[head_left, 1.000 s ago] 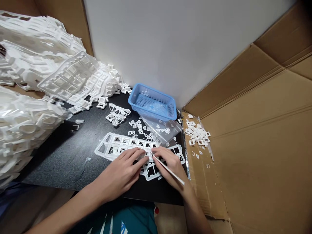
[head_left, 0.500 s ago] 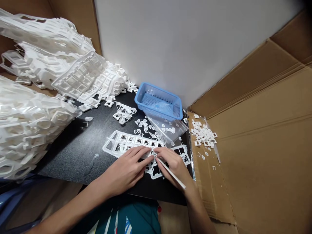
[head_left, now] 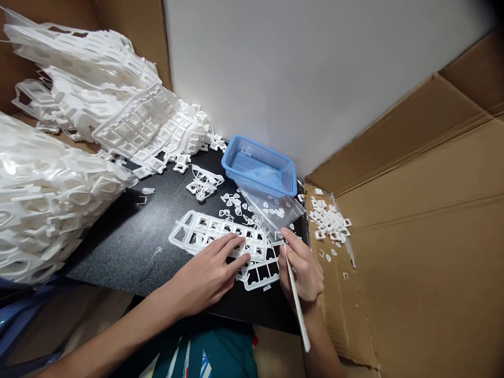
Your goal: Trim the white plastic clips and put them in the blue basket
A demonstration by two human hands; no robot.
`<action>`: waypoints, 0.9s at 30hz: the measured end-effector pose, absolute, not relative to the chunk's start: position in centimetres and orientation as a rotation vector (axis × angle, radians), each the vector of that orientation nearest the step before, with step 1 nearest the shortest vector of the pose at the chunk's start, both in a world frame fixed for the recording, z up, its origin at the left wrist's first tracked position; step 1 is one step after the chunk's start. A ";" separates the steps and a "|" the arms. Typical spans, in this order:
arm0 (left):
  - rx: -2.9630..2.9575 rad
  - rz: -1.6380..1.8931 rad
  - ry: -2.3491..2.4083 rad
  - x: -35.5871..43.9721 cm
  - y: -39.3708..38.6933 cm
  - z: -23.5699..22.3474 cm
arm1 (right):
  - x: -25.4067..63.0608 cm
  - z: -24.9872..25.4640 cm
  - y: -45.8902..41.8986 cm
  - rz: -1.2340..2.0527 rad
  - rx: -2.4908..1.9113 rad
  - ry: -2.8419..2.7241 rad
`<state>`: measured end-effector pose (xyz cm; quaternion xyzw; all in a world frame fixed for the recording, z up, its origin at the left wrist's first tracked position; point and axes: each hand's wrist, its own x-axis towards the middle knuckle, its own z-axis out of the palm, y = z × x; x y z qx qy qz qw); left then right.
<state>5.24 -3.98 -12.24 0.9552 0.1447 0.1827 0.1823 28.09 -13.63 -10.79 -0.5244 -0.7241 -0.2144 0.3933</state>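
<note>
My left hand (head_left: pixel 208 270) lies flat with its fingers stretched out on a white plastic grid frame (head_left: pixel 197 231) on the black mat (head_left: pixel 129 247), pressing it down. My right hand (head_left: pixel 303 268) is closed in a pinch on a thin white stick (head_left: pixel 296 304) whose tip points toward the edge of a clear plastic bag (head_left: pixel 271 207) holding small white pieces. A second frame (head_left: pixel 262 275) lies partly under both hands. Loose small white cut-outs (head_left: pixel 232 202) are scattered just beyond the frame.
A blue mesh basket (head_left: pixel 260 170) stands at the back by the white wall. Big heaps of white plastic frames (head_left: pixel 59 157) fill the left. A pile of small square pieces (head_left: pixel 328 223) lies on the cardboard (head_left: pixel 413 262) at the right.
My right hand has moved right, away from my left, and swung the stick more upright toward the bag. My left hand stays on the frame. The camera shifted slightly left.
</note>
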 end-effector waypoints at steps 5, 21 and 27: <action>2.653 0.578 0.484 4.0 -4.1 -12.2 | 27.3 -9.9 -11.9 -0.105 -1.497 -1.951; 2.796 0.432 0.525 2.9 -4.4 -12.9 | 25.7 -10.4 -10.8 -0.029 -1.482 -2.271; 2.786 0.440 0.516 2.8 -4.5 -13.0 | 25.7 -11.2 -11.3 -0.318 -1.307 -2.320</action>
